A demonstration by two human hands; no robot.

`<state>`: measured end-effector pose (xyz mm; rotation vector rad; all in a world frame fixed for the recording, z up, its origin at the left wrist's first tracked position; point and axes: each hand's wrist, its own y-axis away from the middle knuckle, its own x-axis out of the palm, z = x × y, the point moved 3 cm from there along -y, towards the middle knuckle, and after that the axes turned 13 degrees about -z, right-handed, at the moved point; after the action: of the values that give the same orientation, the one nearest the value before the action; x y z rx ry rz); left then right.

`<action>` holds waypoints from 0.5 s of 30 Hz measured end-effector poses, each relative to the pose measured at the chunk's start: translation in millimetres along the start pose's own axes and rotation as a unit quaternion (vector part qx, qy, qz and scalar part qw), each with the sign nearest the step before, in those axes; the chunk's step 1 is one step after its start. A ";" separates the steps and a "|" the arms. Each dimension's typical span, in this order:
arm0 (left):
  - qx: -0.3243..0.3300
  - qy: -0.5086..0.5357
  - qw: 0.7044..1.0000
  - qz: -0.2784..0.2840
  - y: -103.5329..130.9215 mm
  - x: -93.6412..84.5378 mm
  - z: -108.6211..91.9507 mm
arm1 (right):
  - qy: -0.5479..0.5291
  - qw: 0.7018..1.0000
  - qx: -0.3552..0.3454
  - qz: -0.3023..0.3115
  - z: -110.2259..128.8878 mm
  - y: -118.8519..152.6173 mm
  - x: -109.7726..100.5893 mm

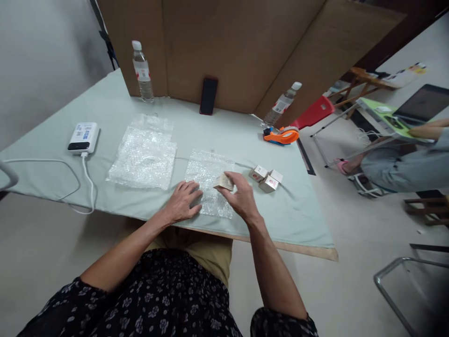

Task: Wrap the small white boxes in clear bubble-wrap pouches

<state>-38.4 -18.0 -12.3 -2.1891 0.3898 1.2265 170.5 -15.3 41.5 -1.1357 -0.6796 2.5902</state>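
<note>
A sheet of bubble wrap (pixel 213 204) lies flat on the table in front of me. My left hand (pixel 183 202) rests on its left edge, fingers spread, holding nothing. Over the sheet's right part, my right hand (pixel 241 194) grips a small pale box (pixel 223 181) between thumb and fingers. Whether the box touches the wrap cannot be made out. Three similar small boxes (pixel 269 184) stand close together to the right of my right hand. More bubble wrap sheets (pixel 144 157) lie overlapping on the left.
On the cloth-covered table (pixel 298 206) are a power bank (pixel 84 137) with a white cable, two bottles (pixel 143 77) (pixel 281 106), an upright phone (pixel 208 96) and an orange tape dispenser (pixel 281 135). Cardboard (pixel 224 51) stands behind. A person sits at a laptop (pixel 423 104) on the right.
</note>
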 end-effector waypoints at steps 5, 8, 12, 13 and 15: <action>-0.003 -0.002 1.000 0.001 -0.2 2.2 0.0 | 0.064 0.989 -0.020 0.130 -9.0 -5.4 49.7; -0.003 -0.004 1.000 -0.001 0.3 3.7 0.8 | 0.045 0.990 -0.007 0.135 -21.5 -3.0 50.1; -0.008 -0.002 1.000 -0.012 1.2 5.1 1.6 | 0.024 0.994 0.014 0.107 -31.2 -1.0 44.6; -0.005 -0.003 1.000 -0.016 1.3 5.3 1.5 | 0.029 0.994 0.014 0.101 -32.2 -0.5 44.9; 0.003 -0.006 1.000 -0.022 1.3 5.3 0.9 | 0.044 0.995 0.007 0.093 -33.0 -0.1 46.5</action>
<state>-36.9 -18.2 -17.6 -2.1730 0.3371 1.2124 163.6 13.3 -7.4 -1.3584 -0.5613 2.6709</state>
